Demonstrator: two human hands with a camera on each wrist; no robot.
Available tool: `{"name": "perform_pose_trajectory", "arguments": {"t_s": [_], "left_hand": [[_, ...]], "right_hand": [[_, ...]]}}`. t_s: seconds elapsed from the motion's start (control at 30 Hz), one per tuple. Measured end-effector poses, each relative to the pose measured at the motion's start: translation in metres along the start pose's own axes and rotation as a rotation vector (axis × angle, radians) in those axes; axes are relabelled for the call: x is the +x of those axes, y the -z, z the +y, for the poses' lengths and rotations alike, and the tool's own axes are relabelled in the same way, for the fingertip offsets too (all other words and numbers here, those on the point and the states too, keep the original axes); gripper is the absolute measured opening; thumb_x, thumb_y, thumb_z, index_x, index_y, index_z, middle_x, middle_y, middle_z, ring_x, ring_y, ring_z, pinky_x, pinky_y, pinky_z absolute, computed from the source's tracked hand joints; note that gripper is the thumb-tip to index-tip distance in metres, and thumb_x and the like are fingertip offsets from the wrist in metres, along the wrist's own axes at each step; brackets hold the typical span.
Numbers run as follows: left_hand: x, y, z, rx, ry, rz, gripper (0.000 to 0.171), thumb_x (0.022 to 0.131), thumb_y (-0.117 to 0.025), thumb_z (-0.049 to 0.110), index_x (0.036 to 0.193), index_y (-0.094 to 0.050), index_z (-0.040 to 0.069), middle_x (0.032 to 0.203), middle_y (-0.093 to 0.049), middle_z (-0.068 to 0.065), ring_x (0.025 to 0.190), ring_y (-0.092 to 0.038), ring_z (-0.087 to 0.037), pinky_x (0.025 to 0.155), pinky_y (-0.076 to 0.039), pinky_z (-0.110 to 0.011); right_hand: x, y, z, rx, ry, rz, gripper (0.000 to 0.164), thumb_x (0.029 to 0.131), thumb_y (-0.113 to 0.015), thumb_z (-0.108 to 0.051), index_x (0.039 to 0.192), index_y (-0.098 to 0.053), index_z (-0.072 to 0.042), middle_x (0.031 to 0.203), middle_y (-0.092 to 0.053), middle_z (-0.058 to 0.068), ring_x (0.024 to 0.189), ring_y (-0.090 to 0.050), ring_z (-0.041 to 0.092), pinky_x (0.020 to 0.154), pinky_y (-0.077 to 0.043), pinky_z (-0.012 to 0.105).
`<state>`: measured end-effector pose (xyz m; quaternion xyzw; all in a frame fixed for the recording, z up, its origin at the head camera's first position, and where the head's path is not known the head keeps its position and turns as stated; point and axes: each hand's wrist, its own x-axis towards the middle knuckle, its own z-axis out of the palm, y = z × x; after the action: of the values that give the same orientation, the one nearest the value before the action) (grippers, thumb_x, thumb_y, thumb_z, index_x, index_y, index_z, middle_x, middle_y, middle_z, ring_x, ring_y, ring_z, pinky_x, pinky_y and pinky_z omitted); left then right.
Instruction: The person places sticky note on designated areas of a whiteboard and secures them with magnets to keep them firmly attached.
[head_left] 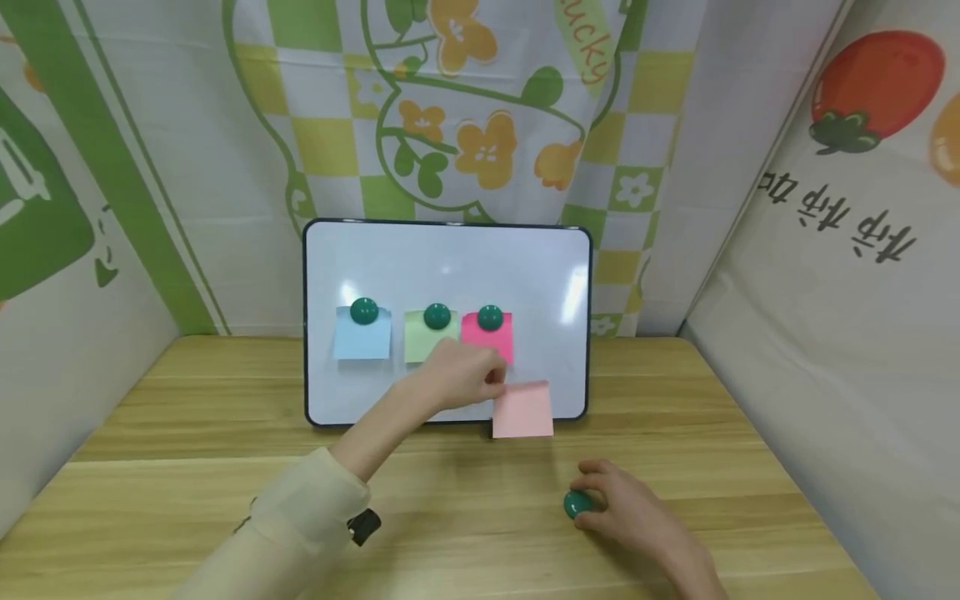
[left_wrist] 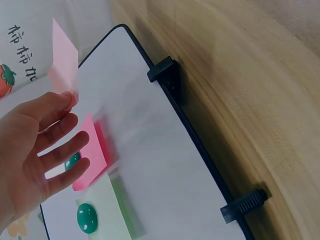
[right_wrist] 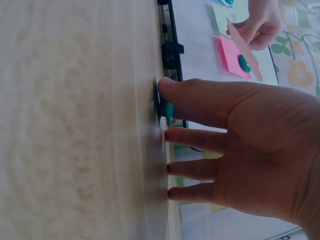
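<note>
My left hand (head_left: pixel 459 375) pinches a pale pink sticky note (head_left: pixel 525 412) by its top edge, in front of the lower right of a whiteboard (head_left: pixel 450 258). In the left wrist view the thumb and index finger grip the note, with the other fingers spread. On the table, my right hand (head_left: pixel 630 510) has its thumb and fingertips round a green round magnet (head_left: pixel 576 503). Blue (head_left: pixel 362 343), light green (head_left: pixel 418 343) and bright pink (head_left: pixel 480 336) sticky notes hang on the board, each under a green magnet. The left hand partly covers the light green and bright pink notes.
The whiteboard leans upright at the back of the wooden table (head_left: pixel 225 500), held by black clips (left_wrist: pixel 165 70) along its lower edge. Printed fabric (head_left: pixel 322 100) hangs behind it and on both sides. A black strap piece (head_left: pixel 364 527) sits by the left sleeve.
</note>
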<state>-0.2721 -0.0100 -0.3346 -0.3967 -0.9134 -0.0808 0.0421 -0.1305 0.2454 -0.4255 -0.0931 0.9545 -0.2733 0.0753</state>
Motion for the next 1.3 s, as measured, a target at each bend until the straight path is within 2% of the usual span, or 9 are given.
{"name": "perform_pose_trajectory", "arguments": {"t_s": [0.2, 0.5, 0.8, 1.1, 1.3], "left_hand": [[0.010, 0.002, 0.001, -0.004, -0.004, 0.033, 0.013, 0.092, -0.069, 0.027, 0.084, -0.075, 0.018, 0.073, -0.066, 0.010, 0.060, -0.053, -0.006, 0.050, -0.042, -0.019], [0.024, 0.007, 0.005, 0.098, -0.020, 0.089, 0.013, 0.093, -0.069, 0.029, 0.088, -0.074, 0.018, 0.080, -0.065, 0.007, 0.065, -0.054, -0.008, 0.052, -0.043, -0.019], [0.040, 0.014, 0.007, 0.177, -0.018, 0.124, 0.015, 0.094, -0.067, 0.030, 0.092, -0.074, 0.018, 0.086, -0.066, 0.005, 0.064, -0.055, -0.010, 0.052, -0.045, -0.021], [0.061, 0.015, 0.003, 0.251, 0.016, 0.178, 0.016, 0.095, -0.065, 0.029, 0.093, -0.074, 0.016, 0.084, -0.066, 0.003, 0.065, -0.056, -0.012, 0.054, -0.045, -0.024], [0.069, 0.014, -0.001, 0.293, 0.061, 0.210, 0.016, 0.095, -0.063, 0.026, 0.093, -0.074, 0.014, 0.084, -0.067, 0.001, 0.069, -0.059, -0.017, 0.062, -0.050, -0.030]], "right_hand": [[0.000, -0.001, 0.000, 0.005, -0.004, -0.001, 0.037, 0.080, -0.082, -0.020, 0.114, -0.071, -0.008, 0.143, -0.052, 0.020, 0.131, -0.049, 0.046, 0.106, -0.039, 0.064], [0.001, -0.002, 0.001, -0.004, 0.022, 0.021, 0.037, 0.079, -0.083, -0.020, 0.112, -0.072, -0.007, 0.140, -0.054, 0.021, 0.128, -0.050, 0.047, 0.105, -0.040, 0.064], [0.001, -0.003, 0.001, 0.011, -0.006, 0.008, 0.036, 0.080, -0.082, -0.020, 0.113, -0.072, -0.008, 0.142, -0.052, 0.020, 0.131, -0.048, 0.047, 0.106, -0.038, 0.064], [-0.001, -0.001, 0.001, 0.005, -0.006, 0.014, 0.037, 0.079, -0.083, -0.020, 0.113, -0.072, -0.008, 0.142, -0.053, 0.020, 0.130, -0.049, 0.047, 0.105, -0.039, 0.064], [0.000, -0.003, 0.003, -0.020, 0.029, 0.048, 0.039, 0.078, -0.084, -0.022, 0.112, -0.072, -0.007, 0.139, -0.055, 0.020, 0.127, -0.052, 0.046, 0.105, -0.041, 0.062]]}}
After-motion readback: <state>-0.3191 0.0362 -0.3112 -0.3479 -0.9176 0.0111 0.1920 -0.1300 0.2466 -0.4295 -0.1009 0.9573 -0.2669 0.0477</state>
